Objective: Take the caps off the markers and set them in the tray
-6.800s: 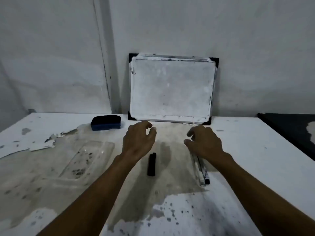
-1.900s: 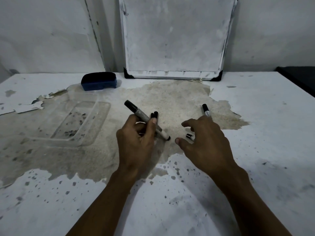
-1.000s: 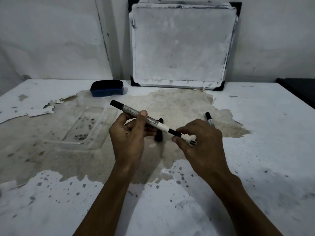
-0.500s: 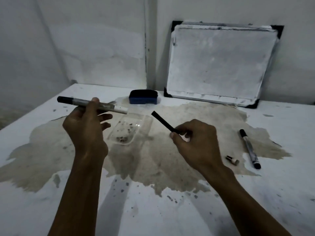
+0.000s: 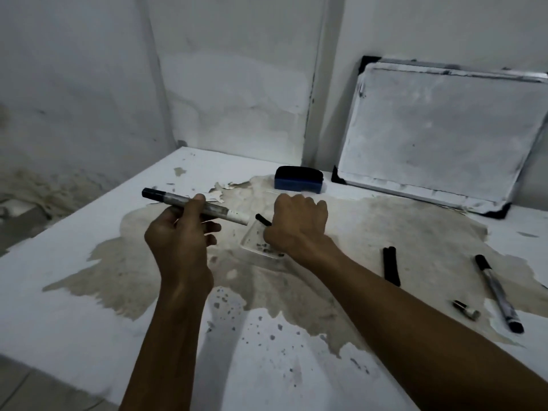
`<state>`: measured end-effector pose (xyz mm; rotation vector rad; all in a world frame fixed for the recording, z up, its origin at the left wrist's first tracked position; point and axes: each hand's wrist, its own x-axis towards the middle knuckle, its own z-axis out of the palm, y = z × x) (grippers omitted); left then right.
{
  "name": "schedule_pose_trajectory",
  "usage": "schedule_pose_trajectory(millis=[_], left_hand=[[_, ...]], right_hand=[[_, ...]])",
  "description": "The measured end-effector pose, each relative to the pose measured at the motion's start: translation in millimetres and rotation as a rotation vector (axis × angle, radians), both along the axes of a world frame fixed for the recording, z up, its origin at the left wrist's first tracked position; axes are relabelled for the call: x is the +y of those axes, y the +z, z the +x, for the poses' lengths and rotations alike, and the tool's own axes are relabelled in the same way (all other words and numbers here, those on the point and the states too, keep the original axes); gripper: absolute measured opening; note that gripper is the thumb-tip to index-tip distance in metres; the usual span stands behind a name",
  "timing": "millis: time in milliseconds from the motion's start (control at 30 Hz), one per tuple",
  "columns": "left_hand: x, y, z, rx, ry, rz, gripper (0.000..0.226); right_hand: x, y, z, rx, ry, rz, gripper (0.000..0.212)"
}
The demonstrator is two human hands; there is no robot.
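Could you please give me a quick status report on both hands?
Left hand grips marker barrel. Right hand holds black ink stick over clear tray. Nothing obstructing.

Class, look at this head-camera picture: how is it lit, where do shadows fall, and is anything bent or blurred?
Head view: dim, flat, greyish light with no glare; soft shadows run toward the viewer beneath both forearms on the table; the wide lens tilts the wall lines and whiteboard; slight blur softens the left hand, its marker body and the right hand.

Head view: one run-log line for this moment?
left hand: grips marker body | right hand: holds black ink stick over clear tray
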<state>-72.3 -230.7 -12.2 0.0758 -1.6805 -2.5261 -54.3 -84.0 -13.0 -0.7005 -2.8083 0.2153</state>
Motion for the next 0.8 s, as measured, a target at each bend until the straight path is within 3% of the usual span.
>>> schedule_pose_trajectory(millis=[100,200,433,533,800], left_hand=[[-1.5,-0.3,-0.9,0.006,-0.006,-0.014,0.015],[-1.9,-0.5,-1.9,0.016,-0.016,-0.022,0.015],[1.3,-1.4,-1.9,-0.006,-0.037,-0.021,0.016],[3.1,-0.6,-0.7,-0.007,-0.046,-0.013,0.016],[27.5,4.1,19.5,0.043,-0.13,0.01,0.016]], right_hand=[[-2.7,-5.3,-9.6,-0.095,0.012,0.057,0.025],[-3.2,-8.6,-14.5,-0.175,0.026,0.087,0.031],[-7.4,-9.1,-20.4,-0.183,0.037,0.123,0.029],[-6.0,-3.8,-11.1,-0.114,0.038,0.091,0.03],[33.5,-5.5,68.6,0.284,-0.059,-0.11,0.022]])
